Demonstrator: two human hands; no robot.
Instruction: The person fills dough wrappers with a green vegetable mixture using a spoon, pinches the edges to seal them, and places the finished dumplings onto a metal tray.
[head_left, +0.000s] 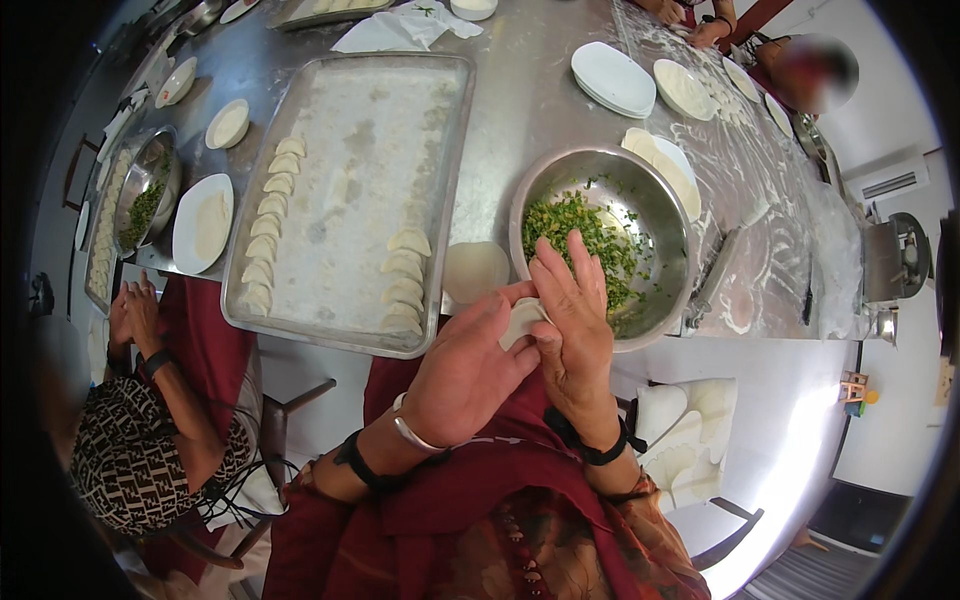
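Between my left hand (465, 367) and my right hand (577, 322) I grip a folded dumpling (523, 324) in pale dough, its edge partly hidden by my fingers and thumbs. Both hands are in front of the near rim of a steel bowl (671, 187), which holds chopped green filling (570, 221). A round dough wrapper (477, 271) lies on the table just left of the bowl. Further left is a large metal tray (360, 180) with one row of folded dumplings (268, 225) along its left side and a shorter row (405, 279) at its near right.
A plate of wrappers (664, 166) sits behind the bowl; stacked white plates (611, 75) stand beyond. A cleaver-like tool (716, 270) lies right of the bowl on the floured table (757, 292). To the left, another person's hands (137, 307) are near a second filling bowl (169, 180).
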